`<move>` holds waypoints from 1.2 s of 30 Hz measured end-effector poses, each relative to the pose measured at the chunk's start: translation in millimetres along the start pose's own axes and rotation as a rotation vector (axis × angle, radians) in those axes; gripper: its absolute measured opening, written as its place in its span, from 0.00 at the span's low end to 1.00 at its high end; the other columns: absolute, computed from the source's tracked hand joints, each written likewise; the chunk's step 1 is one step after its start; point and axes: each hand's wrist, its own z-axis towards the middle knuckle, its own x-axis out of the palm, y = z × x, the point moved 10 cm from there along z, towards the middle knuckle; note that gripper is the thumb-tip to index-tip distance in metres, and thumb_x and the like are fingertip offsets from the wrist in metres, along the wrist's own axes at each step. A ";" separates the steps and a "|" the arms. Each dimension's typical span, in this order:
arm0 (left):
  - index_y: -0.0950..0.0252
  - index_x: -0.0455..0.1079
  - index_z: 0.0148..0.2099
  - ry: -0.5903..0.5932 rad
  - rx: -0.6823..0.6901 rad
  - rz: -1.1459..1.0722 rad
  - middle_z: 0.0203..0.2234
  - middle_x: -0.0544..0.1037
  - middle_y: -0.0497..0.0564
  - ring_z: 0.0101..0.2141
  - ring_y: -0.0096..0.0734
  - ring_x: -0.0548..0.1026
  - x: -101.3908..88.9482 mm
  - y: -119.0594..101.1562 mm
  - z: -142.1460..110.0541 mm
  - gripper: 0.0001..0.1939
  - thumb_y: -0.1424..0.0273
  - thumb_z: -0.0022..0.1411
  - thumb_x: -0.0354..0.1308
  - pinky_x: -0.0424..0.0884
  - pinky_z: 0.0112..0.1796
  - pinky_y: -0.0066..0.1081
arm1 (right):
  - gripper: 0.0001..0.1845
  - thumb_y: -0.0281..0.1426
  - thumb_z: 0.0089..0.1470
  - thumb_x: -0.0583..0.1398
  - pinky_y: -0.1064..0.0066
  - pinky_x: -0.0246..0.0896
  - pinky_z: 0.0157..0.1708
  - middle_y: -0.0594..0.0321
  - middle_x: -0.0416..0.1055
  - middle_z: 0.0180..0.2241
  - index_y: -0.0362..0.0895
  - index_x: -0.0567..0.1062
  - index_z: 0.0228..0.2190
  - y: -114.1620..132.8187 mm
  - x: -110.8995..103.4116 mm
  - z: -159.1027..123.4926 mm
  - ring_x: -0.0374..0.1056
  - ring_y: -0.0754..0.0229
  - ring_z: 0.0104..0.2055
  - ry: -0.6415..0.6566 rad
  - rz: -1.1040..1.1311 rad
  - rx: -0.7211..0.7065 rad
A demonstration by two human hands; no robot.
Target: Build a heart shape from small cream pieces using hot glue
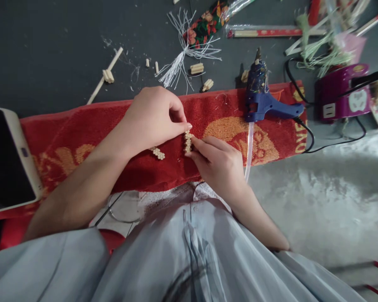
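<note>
Over the red towel (173, 172), my right hand (219, 163) pinches a small strip of pale wooden stick pieces (188, 143) joined side by side. My left hand (156, 113) reaches in from above, thumb and fingertip closed together at the strip's upper end. Whether a tiny piece sits between those left fingertips I cannot make out. A second strip of joined pieces (158, 153) lies on the towel just below my left hand, its far end partly hidden. To the right, a blue glue gun (261, 98) rests on the towel with a clear glue stick (249, 144) sticking out of it.
Behind the towel lie small stick bundles (197, 68), a long stick with a bundle around it (108, 75) and white strings (179, 58). A phone (34, 167) is at the left edge. A purple power socket block (343, 96) with black cables stands right, near wrapped chopsticks (271, 32).
</note>
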 end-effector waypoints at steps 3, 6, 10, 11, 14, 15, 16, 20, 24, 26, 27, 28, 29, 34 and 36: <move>0.61 0.78 0.37 0.006 0.006 -0.023 0.35 0.80 0.48 0.46 0.40 0.76 1.2 -0.4 -0.1 0.14 0.58 0.56 0.57 0.67 0.52 0.35 | 0.15 0.32 0.64 0.55 0.70 0.64 0.34 0.59 0.73 0.30 0.42 0.80 0.44 -1.3 0.1 1.0 0.68 0.59 0.33 0.007 0.004 -0.010; 0.61 0.77 0.37 0.013 0.008 -0.038 0.36 0.80 0.48 0.47 0.41 0.76 2.2 -0.7 -0.2 0.14 0.58 0.57 0.57 0.66 0.54 0.36 | 0.16 0.31 0.64 0.54 0.70 0.65 0.34 0.59 0.73 0.30 0.43 0.80 0.45 -1.9 0.7 2.0 0.68 0.59 0.33 0.018 -0.002 -0.014; 0.61 0.78 0.38 0.014 -0.011 -0.035 0.37 0.81 0.48 0.48 0.41 0.76 1.7 0.8 -0.3 0.14 0.58 0.57 0.57 0.66 0.54 0.35 | 0.15 0.32 0.63 0.56 0.69 0.66 0.35 0.59 0.75 0.31 0.43 0.80 0.45 -3.9 0.6 1.9 0.70 0.58 0.34 0.017 0.012 0.007; 0.61 0.78 0.38 0.014 -0.014 -0.031 0.37 0.81 0.48 0.48 0.41 0.76 1.4 1.0 -0.4 0.15 0.58 0.56 0.57 0.66 0.53 0.35 | 0.14 0.32 0.62 0.58 0.68 0.67 0.36 0.58 0.75 0.32 0.42 0.80 0.45 -4.8 0.0 1.4 0.71 0.58 0.34 0.011 0.023 0.016; 0.61 0.78 0.38 0.006 -0.019 -0.011 0.36 0.81 0.48 0.45 0.40 0.77 -0.1 1.6 -0.5 0.15 0.57 0.56 0.57 0.67 0.52 0.34 | 0.14 0.33 0.60 0.61 0.68 0.69 0.37 0.58 0.77 0.33 0.42 0.80 0.46 -5.8 -3.2 -1.2 0.72 0.58 0.34 -0.018 0.064 0.027; 0.61 0.78 0.37 0.004 -0.020 -0.002 0.36 0.81 0.48 0.44 0.39 0.77 -0.5 1.7 -0.5 0.15 0.57 0.56 0.57 0.68 0.52 0.35 | 0.14 0.34 0.59 0.62 0.68 0.69 0.36 0.59 0.77 0.33 0.42 0.80 0.46 -6.1 -4.1 -2.3 0.72 0.58 0.34 -0.025 0.078 0.030; 0.61 0.78 0.37 0.000 -0.019 0.005 0.36 0.81 0.49 0.43 0.39 0.77 -1.0 1.7 -0.6 0.16 0.56 0.56 0.57 0.68 0.51 0.35 | 0.14 0.34 0.59 0.63 0.68 0.69 0.36 0.59 0.77 0.33 0.43 0.80 0.45 -6.6 -5.2 -3.5 0.73 0.59 0.33 -0.035 0.089 0.037; 0.61 0.78 0.37 -0.006 -0.005 0.011 0.35 0.81 0.48 0.43 0.38 0.77 -2.0 0.7 -0.8 0.16 0.55 0.56 0.57 0.69 0.50 0.34 | 0.08 0.34 0.58 0.64 0.71 0.68 0.33 0.61 0.78 0.30 0.44 0.80 0.38 -6.9 -11.2 -7.5 0.73 0.60 0.32 -0.106 0.101 0.053; 0.61 0.78 0.36 0.004 -0.002 -0.016 0.34 0.80 0.48 0.44 0.39 0.77 -0.6 0.7 -0.2 0.16 0.55 0.55 0.58 0.68 0.51 0.34 | 0.05 0.31 0.58 0.64 0.71 0.66 0.31 0.62 0.77 0.29 0.43 0.79 0.34 -1.3 -14.1 -9.3 0.73 0.61 0.30 -0.160 0.078 0.011; 0.61 0.77 0.36 -0.003 -0.002 -0.037 0.33 0.79 0.49 0.43 0.41 0.77 0.3 1.5 0.4 0.15 0.56 0.54 0.58 0.68 0.51 0.37 | 0.03 0.29 0.58 0.64 0.72 0.65 0.30 0.63 0.78 0.28 0.43 0.78 0.32 1.5 -16.0 -9.8 0.73 0.61 0.30 -0.190 0.058 -0.017; 0.61 0.77 0.35 -0.017 -0.001 -0.048 0.32 0.78 0.49 0.43 0.42 0.77 -0.1 1.9 0.7 0.14 0.57 0.54 0.59 0.69 0.50 0.38 | 0.03 0.29 0.57 0.64 0.72 0.65 0.29 0.63 0.78 0.28 0.43 0.78 0.31 2.4 -17.0 -10.1 0.73 0.62 0.29 -0.207 0.048 -0.028; 0.61 0.77 0.34 -0.038 0.005 -0.058 0.30 0.77 0.49 0.42 0.42 0.77 -0.9 2.0 0.9 0.14 0.57 0.54 0.59 0.69 0.50 0.40 | 0.03 0.29 0.57 0.65 0.72 0.65 0.29 0.64 0.78 0.27 0.43 0.78 0.30 2.7 -17.8 -10.3 0.73 0.62 0.29 -0.221 0.040 -0.034; 0.61 0.77 0.33 -0.061 0.015 -0.065 0.29 0.77 0.48 0.41 0.42 0.77 -2.0 1.8 1.0 0.13 0.57 0.54 0.59 0.70 0.49 0.40 | 0.04 0.29 0.57 0.65 0.72 0.64 0.29 0.64 0.77 0.27 0.43 0.78 0.30 2.4 -18.1 -10.3 0.72 0.62 0.28 -0.230 0.036 -0.035; 0.60 0.77 0.30 -0.125 0.060 -0.043 0.25 0.76 0.46 0.34 0.38 0.77 -5.7 -1.5 0.4 0.12 0.57 0.53 0.60 0.72 0.45 0.40 | 0.05 0.30 0.58 0.64 0.72 0.65 0.30 0.65 0.78 0.27 0.44 0.77 0.29 -1.0 -15.4 -9.0 0.73 0.62 0.29 -0.216 0.070 -0.016; 0.60 0.77 0.30 -0.133 0.060 -0.023 0.25 0.76 0.46 0.33 0.37 0.77 -6.6 -2.2 0.5 0.12 0.57 0.53 0.60 0.73 0.45 0.40 | 0.04 0.28 0.57 0.65 0.72 0.65 0.30 0.65 0.78 0.28 0.44 0.78 0.29 -1.2 -15.5 -8.3 0.74 0.62 0.30 -0.214 0.081 -0.018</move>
